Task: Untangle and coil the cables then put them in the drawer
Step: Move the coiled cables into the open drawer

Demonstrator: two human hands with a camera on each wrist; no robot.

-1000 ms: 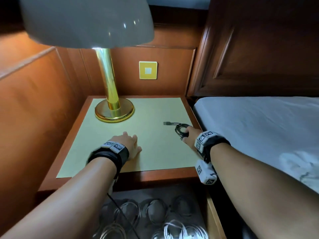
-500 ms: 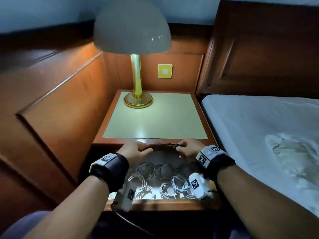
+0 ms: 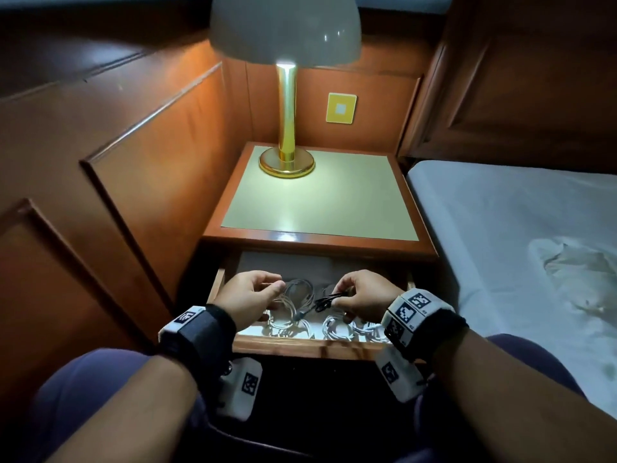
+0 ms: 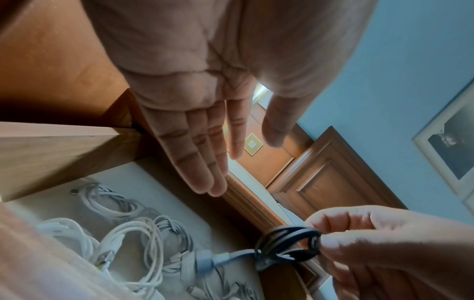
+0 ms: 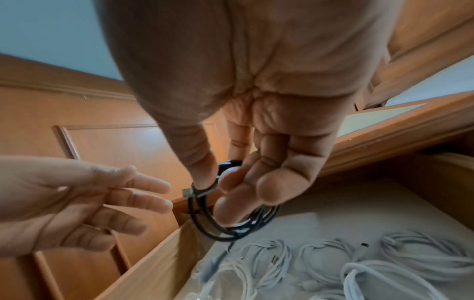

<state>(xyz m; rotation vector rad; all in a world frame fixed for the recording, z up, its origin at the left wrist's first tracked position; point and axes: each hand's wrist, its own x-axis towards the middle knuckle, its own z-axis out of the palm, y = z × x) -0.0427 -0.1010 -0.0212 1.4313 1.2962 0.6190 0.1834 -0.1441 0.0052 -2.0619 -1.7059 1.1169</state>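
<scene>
The nightstand drawer stands pulled out, and several coiled white cables lie on its pale floor. Just above them hangs a small black coiled cable. My right hand pinches it between thumb and fingertips, and one metal plug end sticks out beside the thumb. My left hand hovers over the drawer's left part with straight fingers. It holds nothing and is a short way from the black coil.
The nightstand top carries only a brass lamp at its back left. A bed with a white sheet runs along the right. Wooden wall panels close in on the left. My knees are under the drawer front.
My right hand lifted the black coil off the nightstand top and brought it down over the open drawer. My left hand left the top and came down beside it.
</scene>
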